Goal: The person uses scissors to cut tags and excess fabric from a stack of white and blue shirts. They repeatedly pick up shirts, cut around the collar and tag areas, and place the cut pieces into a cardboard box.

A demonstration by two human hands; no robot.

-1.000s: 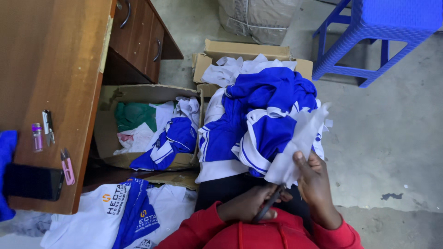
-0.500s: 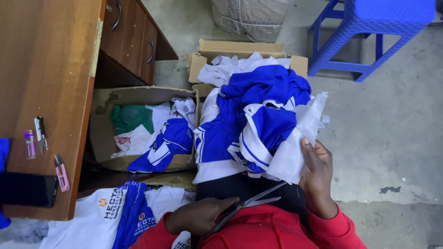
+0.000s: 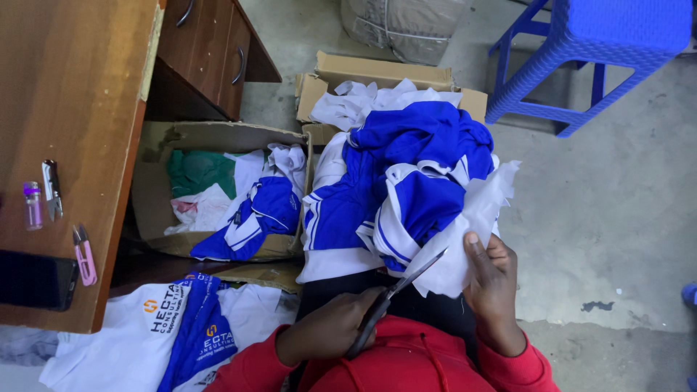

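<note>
My left hand (image 3: pixel 330 332) is closed on the black handles of a pair of scissors (image 3: pixel 406 282). The blades point up and to the right and reach the lower edge of a white fabric piece (image 3: pixel 475 218). My right hand (image 3: pixel 494 283) pinches that white piece from below, thumb on top. The fabric belongs to a pile of blue and white garments (image 3: pixel 406 167) heaped on my lap, above my red hooded top (image 3: pixel 406 363).
A wooden desk (image 3: pixel 72 109) at left carries a dark phone (image 3: pixel 36 279), pink snips (image 3: pixel 83 254) and a small bottle (image 3: pixel 33 205). Cardboard boxes (image 3: pixel 218 136) hold more clothes. White and blue shirts (image 3: pixel 174 327) lie on the floor. A blue plastic stool (image 3: pixel 602 43) stands at the back right.
My left hand swung left with the scissors, then came back up toward the white fabric; the blades now touch its edge. My right hand kept its hold.
</note>
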